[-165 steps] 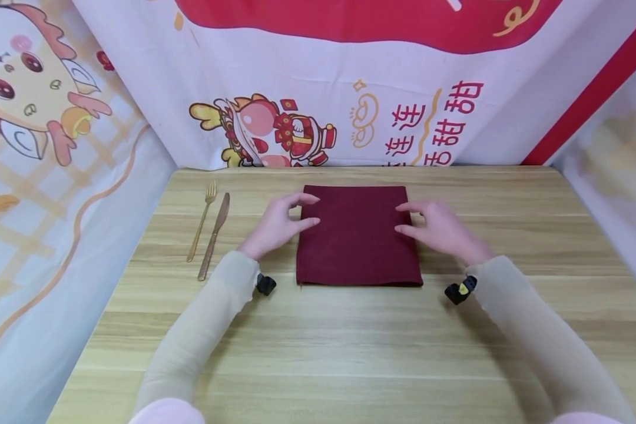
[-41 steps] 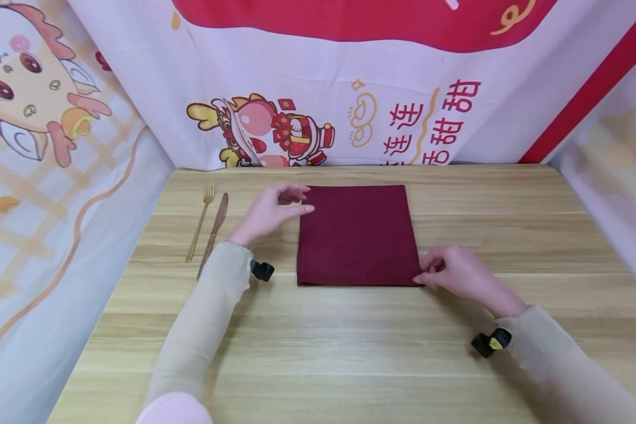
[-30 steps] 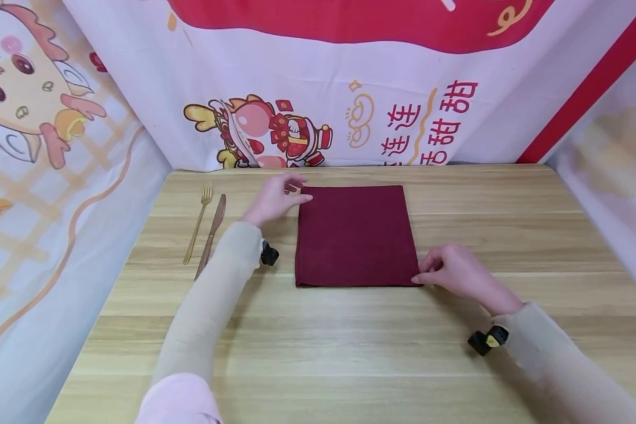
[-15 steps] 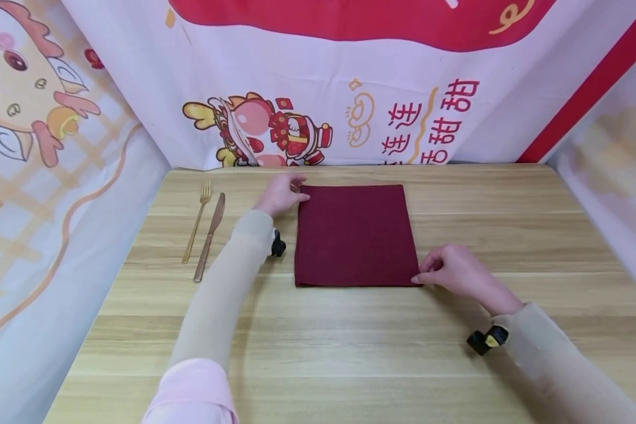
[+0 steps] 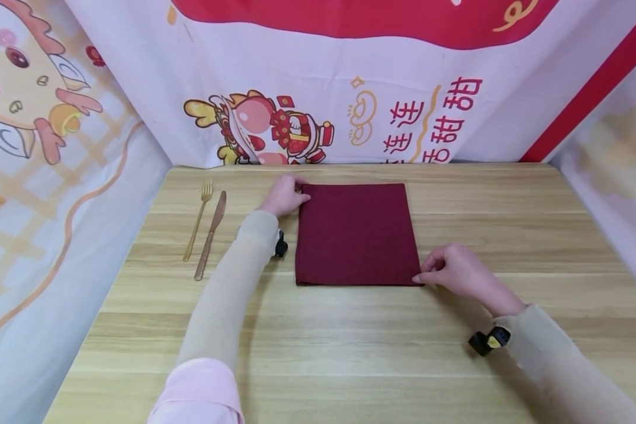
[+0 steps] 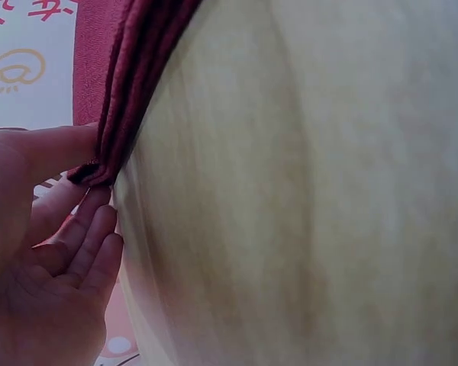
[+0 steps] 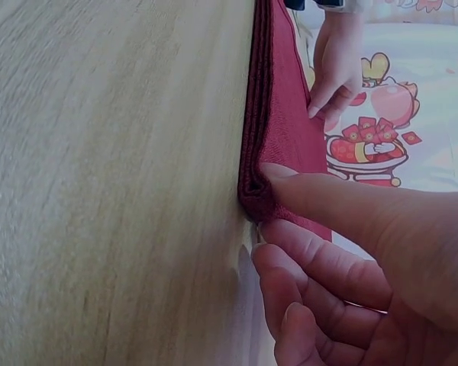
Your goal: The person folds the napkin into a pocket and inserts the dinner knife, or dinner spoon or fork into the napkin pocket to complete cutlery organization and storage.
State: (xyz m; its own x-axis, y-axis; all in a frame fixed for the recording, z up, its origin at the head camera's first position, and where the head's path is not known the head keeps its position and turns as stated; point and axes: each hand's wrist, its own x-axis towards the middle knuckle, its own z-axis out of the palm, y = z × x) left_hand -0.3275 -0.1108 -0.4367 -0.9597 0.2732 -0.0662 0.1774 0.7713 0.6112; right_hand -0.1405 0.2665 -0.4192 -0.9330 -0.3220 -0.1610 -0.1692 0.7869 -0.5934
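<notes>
A dark red cloth napkin (image 5: 357,235), folded into a square of several layers, lies flat on the wooden table. At its far left corner my left hand (image 5: 284,197) pinches the cloth; in the left wrist view the thumb is on top and the fingertips (image 6: 101,217) are under the layered edge. My right hand (image 5: 456,272) pinches the near right corner. The right wrist view shows that thumb lying on the napkin (image 7: 290,114) and the index finger beneath the folded layers, with the other fingers curled below.
Left of the napkin lie a gold fork (image 5: 198,221) and a copper-coloured table knife (image 5: 211,235), side by side. Printed cloth (image 5: 318,65) hangs behind the table (image 5: 339,353) and along both sides. A small black camera sits on each wrist.
From hovering over the napkin's left side, my left hand has moved up to its far left corner and pinched it. Earlier, the right hand went down to the near right corner and stayed there.
</notes>
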